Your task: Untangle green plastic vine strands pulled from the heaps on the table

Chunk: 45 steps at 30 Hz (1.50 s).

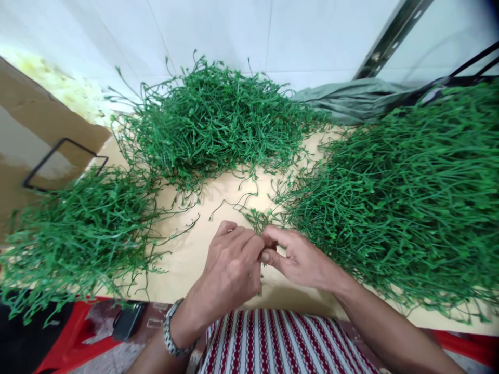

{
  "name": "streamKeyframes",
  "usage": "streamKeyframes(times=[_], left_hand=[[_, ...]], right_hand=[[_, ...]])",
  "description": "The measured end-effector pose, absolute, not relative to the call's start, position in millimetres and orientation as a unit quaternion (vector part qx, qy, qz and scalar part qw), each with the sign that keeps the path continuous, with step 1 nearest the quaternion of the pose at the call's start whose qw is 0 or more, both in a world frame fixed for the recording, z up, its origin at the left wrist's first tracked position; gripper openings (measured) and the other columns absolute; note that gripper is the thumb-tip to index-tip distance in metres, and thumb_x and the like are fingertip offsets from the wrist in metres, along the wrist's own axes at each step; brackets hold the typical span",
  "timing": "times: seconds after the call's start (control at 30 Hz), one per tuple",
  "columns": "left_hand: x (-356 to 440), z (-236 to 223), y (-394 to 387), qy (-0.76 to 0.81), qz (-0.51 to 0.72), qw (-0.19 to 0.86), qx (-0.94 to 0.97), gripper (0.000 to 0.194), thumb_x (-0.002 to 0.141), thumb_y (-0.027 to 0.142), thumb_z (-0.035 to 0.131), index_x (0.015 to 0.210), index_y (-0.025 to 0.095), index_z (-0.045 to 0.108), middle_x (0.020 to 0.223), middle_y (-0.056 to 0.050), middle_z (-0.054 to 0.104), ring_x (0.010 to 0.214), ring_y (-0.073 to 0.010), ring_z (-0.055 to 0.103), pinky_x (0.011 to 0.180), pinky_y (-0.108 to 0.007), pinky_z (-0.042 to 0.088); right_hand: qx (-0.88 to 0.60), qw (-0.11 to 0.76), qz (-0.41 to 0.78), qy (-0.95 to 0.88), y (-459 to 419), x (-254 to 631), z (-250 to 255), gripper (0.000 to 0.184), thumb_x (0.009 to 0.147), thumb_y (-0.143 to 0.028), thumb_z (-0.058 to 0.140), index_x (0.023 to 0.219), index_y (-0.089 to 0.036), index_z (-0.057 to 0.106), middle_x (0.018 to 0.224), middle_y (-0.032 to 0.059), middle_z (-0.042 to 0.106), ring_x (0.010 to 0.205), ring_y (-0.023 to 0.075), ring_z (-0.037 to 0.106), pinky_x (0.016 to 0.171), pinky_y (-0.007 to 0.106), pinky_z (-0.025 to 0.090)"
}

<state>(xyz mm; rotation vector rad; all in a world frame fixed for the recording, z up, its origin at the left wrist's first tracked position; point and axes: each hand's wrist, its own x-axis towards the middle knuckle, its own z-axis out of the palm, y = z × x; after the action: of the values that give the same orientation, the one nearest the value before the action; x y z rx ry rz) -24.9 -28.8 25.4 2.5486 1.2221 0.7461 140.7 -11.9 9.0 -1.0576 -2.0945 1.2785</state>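
My left hand [231, 267], a metal watch on its wrist, and my right hand [298, 255] meet fingertip to fingertip over a pale board [195, 254]. Both hands are closed in a pinch around a small tuft of green plastic stems [258, 219] that sticks up from between the fingers. The right-hand pile of green stems [405, 197] lies just beyond my right hand. Another pile [214, 119] sits at the back centre, and a third [78, 228] spreads over the left edge of the board.
A white tiled wall rises behind the board. A grey-green bag [351, 98] and a dark metal bar [390, 36] lie at the back right. A cardboard sheet with a black wire frame [58, 161] sits left. A striped cloth [280, 343] covers my lap; a black object [128, 321] rests on red plastic.
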Motion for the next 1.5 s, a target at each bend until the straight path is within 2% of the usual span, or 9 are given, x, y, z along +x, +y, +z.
streamKeyframes(times=[0.43, 0.57, 0.63, 0.8, 0.87, 1.0, 1.13, 1.23, 1.5], left_hand=[[-23, 29, -28, 0.348, 0.252, 0.206, 0.879, 0.018, 0.066, 0.001, 0.043, 0.059, 0.016, 0.037, 0.054, 0.003, 0.039, 0.054, -0.0113, 0.036, 0.063, -0.031, 0.032], [-31, 33, -20, 0.375, 0.263, 0.219, 0.861, 0.020, 0.073, 0.002, 0.042, 0.058, 0.016, 0.040, 0.054, 0.003, 0.041, 0.053, -0.0109, 0.038, 0.061, -0.030, 0.033], [-34, 37, -14, 0.375, 0.281, 0.250, 0.847, 0.015, 0.078, 0.005, 0.045, 0.068, 0.016, 0.049, 0.060, 0.001, 0.050, 0.060, -0.0121, 0.045, 0.068, -0.033, 0.037], [-34, 34, -4, 0.408, 0.414, 0.301, 0.756, 0.007, 0.078, 0.013, 0.058, 0.077, 0.019, 0.059, 0.069, -0.001, 0.061, 0.076, -0.0169, 0.054, 0.078, -0.038, 0.040], [-32, 29, -5, 0.415, 0.435, 0.331, 0.727, 0.008, 0.077, 0.012, 0.059, 0.076, 0.019, 0.061, 0.069, -0.001, 0.061, 0.075, -0.0168, 0.054, 0.076, -0.037, 0.041], [-26, 17, -8, 0.400, 0.508, 0.408, 0.645, 0.007, 0.074, 0.011, 0.063, 0.075, 0.019, 0.063, 0.071, -0.001, 0.062, 0.072, -0.0149, 0.055, 0.071, -0.032, 0.045], [-25, 10, -10, 0.375, 0.528, 0.467, 0.602, 0.003, 0.074, 0.016, 0.065, 0.075, 0.019, 0.065, 0.068, 0.000, 0.060, 0.070, -0.0141, 0.056, 0.065, -0.029, 0.046], [-27, 11, -10, 0.365, 0.494, 0.480, 0.626, 0.003, 0.075, 0.018, 0.064, 0.077, 0.018, 0.066, 0.069, -0.001, 0.062, 0.070, -0.0142, 0.056, 0.067, -0.030, 0.046], [-34, 24, -12, 0.420, 0.355, 0.355, 0.756, 0.006, 0.080, 0.015, 0.055, 0.076, 0.016, 0.060, 0.068, -0.003, 0.059, 0.074, -0.0163, 0.052, 0.074, -0.034, 0.041]], right_hand=[[-0.315, 0.202, 0.429, -0.822, -19, 148, 10, 0.021, 0.075, -0.012, 0.046, 0.061, -0.018, 0.032, 0.056, -0.0051, 0.034, 0.054, 0.0075, 0.036, 0.051, 0.022, 0.025], [-0.356, 0.160, 0.369, -0.844, -20, 156, 23, 0.021, 0.075, -0.010, 0.046, 0.060, -0.018, 0.033, 0.058, -0.0045, 0.037, 0.056, 0.0082, 0.035, 0.052, 0.023, 0.024], [-0.372, 0.174, 0.372, -0.832, -17, 162, 30, 0.018, 0.081, -0.014, 0.045, 0.065, -0.018, 0.038, 0.063, -0.0035, 0.042, 0.059, 0.0088, 0.039, 0.054, 0.022, 0.027], [-0.424, 0.346, 0.364, -0.754, -10, 166, 39, 0.017, 0.093, -0.022, 0.036, 0.082, -0.018, 0.048, 0.070, -0.0009, 0.047, 0.063, 0.0100, 0.045, 0.059, 0.023, 0.036], [-0.393, 0.365, 0.348, -0.769, -9, 158, 38, 0.012, 0.091, -0.024, 0.041, 0.094, -0.018, 0.051, 0.079, 0.0018, 0.051, 0.070, 0.0118, 0.048, 0.064, 0.024, 0.039], [-0.353, 0.353, 0.381, -0.778, -8, 140, 27, 0.028, 0.087, -0.027, 0.052, 0.113, -0.018, 0.046, 0.102, 0.0069, 0.055, 0.089, 0.0151, 0.053, 0.073, 0.027, 0.043], [-0.371, 0.348, 0.478, -0.716, -5, 136, 15, 0.017, 0.086, -0.027, 0.052, 0.101, -0.018, 0.050, 0.080, -0.0001, 0.058, 0.069, 0.0101, 0.053, 0.059, 0.021, 0.041], [-0.383, 0.327, 0.469, -0.726, -4, 141, 11, 0.008, 0.085, -0.024, 0.054, 0.081, -0.017, 0.054, 0.070, -0.0023, 0.053, 0.065, 0.0094, 0.048, 0.056, 0.021, 0.035], [-0.399, 0.293, 0.429, -0.755, -6, 146, 15, 0.008, 0.080, -0.015, 0.056, 0.075, -0.017, 0.050, 0.068, -0.0030, 0.047, 0.063, 0.0094, 0.042, 0.057, 0.021, 0.031]])
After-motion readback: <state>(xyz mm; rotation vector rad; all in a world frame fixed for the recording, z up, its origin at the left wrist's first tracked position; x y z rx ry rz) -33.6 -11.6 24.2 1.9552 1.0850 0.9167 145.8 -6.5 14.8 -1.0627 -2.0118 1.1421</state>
